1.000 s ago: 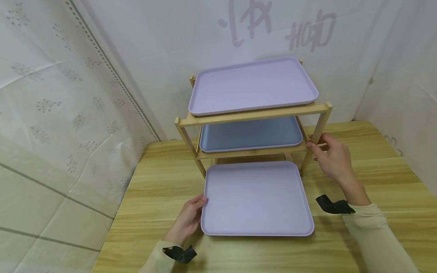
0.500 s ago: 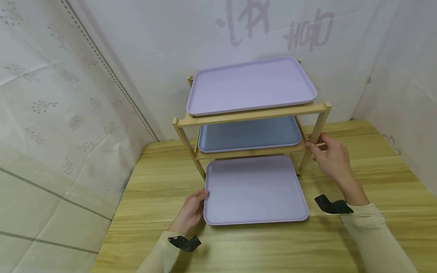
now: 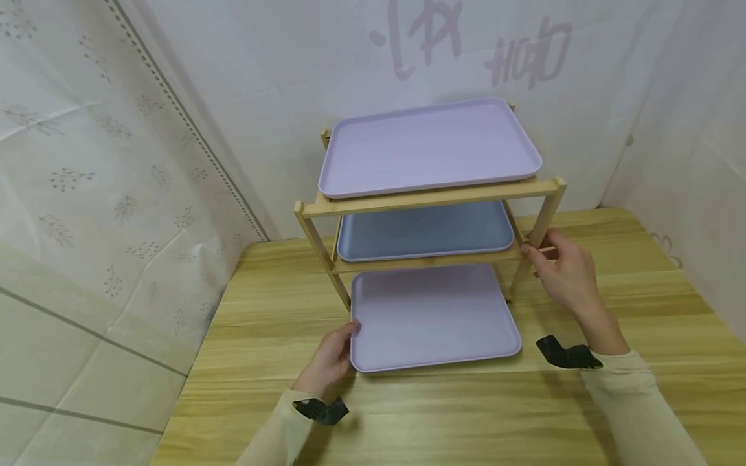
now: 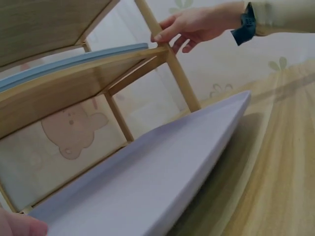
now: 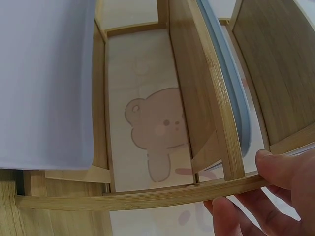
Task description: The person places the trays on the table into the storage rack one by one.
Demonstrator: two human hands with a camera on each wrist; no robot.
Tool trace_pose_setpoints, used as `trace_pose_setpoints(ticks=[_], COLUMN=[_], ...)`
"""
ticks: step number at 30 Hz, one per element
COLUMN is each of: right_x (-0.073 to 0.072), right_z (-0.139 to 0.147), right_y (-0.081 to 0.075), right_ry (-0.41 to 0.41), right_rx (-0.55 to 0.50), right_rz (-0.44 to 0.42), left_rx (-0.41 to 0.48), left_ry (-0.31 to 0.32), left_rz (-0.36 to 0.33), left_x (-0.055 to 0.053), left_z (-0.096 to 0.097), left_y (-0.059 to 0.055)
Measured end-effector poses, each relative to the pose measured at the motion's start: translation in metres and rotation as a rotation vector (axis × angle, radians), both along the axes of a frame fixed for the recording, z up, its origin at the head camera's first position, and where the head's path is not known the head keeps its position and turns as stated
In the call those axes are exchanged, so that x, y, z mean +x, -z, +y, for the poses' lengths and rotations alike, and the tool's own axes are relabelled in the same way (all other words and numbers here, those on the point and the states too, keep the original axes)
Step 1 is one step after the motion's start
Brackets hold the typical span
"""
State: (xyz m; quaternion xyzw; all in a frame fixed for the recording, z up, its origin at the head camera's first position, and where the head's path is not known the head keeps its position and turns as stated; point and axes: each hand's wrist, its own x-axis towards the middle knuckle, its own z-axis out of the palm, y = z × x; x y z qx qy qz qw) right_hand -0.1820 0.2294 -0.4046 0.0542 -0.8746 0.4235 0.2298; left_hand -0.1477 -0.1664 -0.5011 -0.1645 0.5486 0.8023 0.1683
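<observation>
My left hand grips a lilac tray by its left edge, the thumb on the rim and the fingers partly hidden below. This tray's far end lies under the middle shelf of a wooden rack, and its near end juts out in front. At the rack's right front post, my right hand pinches the wood by the middle shelf; in the right wrist view its thumb and fingers lie around the post. A blue-grey tray sits on the middle shelf and another lilac tray on the top one.
The rack stands on a wood-grain table close to a pale cloth backdrop with printed figures. A patterned curtain hangs at the left. Dark wrist mounts sit on both sleeves.
The lower lilac tray has slid away from me, further into the rack, and its near edge has turned slightly. My left hand has moved forward with it; my right hand stays on the post.
</observation>
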Motion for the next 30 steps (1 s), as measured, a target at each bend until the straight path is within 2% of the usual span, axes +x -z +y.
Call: trace_pose_setpoints(ticks=[4, 10, 12, 15, 17, 19, 25, 28, 30], right_x=[0.001, 0.002, 0.002, 0.002, 0.002, 0.001, 0.001, 0.001, 0.001], right_z=[-0.001, -0.001, -0.001, -0.001, 0.000, -0.001, -0.002, -0.002, -0.002], right_y=[0.000, 0.000, 0.001, 0.001, 0.001, 0.001, 0.001, 0.001, 0.001], right_ry=[0.002, 0.002, 0.000, -0.003, -0.002, -0.001, -0.002, -0.001, 0.001], right_rx=[-0.005, -0.011, -0.014, -0.021, -0.025, -0.025, -0.025, -0.025, -0.023], right_rz=[-0.001, -0.013, -0.017, -0.019, -0.018, -0.015, -0.012, -0.009, -0.003], left_rx=[0.055, 0.029, 0.013, -0.042, -0.126, -0.260, -0.718, -0.866, -0.931], left_ry=[0.092, 0.267, 0.280, 0.241, 0.208, 0.181, 0.159, 0.162, 0.180], left_rz=[0.016, 0.017, 0.020, 0.042, 0.065, 0.110, 0.329, 0.420, 0.468], left_x=[0.004, 0.011, 0.013, 0.018, 0.021, 0.025, 0.038, 0.043, 0.046], left_z=[-0.001, -0.006, -0.007, -0.005, -0.002, 0.001, 0.010, 0.011, 0.012], left_y=[-0.002, -0.008, -0.010, -0.014, -0.016, -0.016, -0.017, -0.016, -0.015])
